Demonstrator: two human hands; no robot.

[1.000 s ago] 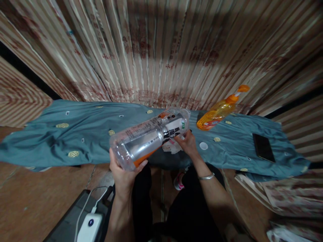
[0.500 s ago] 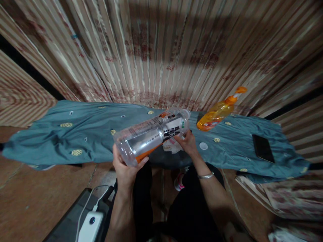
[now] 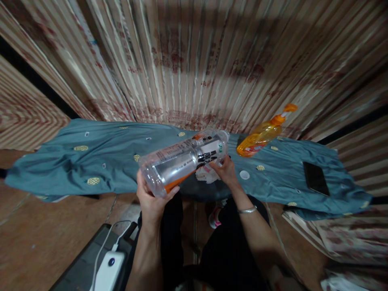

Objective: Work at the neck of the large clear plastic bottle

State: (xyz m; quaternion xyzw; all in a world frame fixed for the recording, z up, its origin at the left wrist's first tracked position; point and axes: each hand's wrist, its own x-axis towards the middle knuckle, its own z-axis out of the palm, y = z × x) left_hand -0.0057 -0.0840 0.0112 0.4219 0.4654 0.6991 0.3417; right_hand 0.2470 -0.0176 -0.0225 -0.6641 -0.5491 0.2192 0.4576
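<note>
A large clear plastic bottle (image 3: pixel 182 163) with a printed silver and orange label lies tilted between my two hands, its neck toward the upper right. My left hand (image 3: pixel 152 200) grips the bottom end, thumb along the near side. Near the neck end, my right hand (image 3: pixel 226 171) holds the bottle from below, its fingers partly hidden behind it. Under the bottle, beside my right hand, a crumpled pale cloth or tissue (image 3: pixel 206 176) lies on the blue-green cloth. A white round cap (image 3: pixel 244 175) rests just right of my right hand.
A pump bottle of orange liquid (image 3: pixel 257 139) stands at the back right. A dark phone (image 3: pixel 315 178) lies farther right on the cloth-covered table (image 3: pixel 112 141). A striped curtain (image 3: pixel 188 60) hangs behind. At lower left, a white power bank (image 3: pixel 110 268) with a cable sits on a dark surface.
The bottle's bottom end has shifted very slightly to the right with my left hand. Both hands keep their hold, and the other objects stay in place.
</note>
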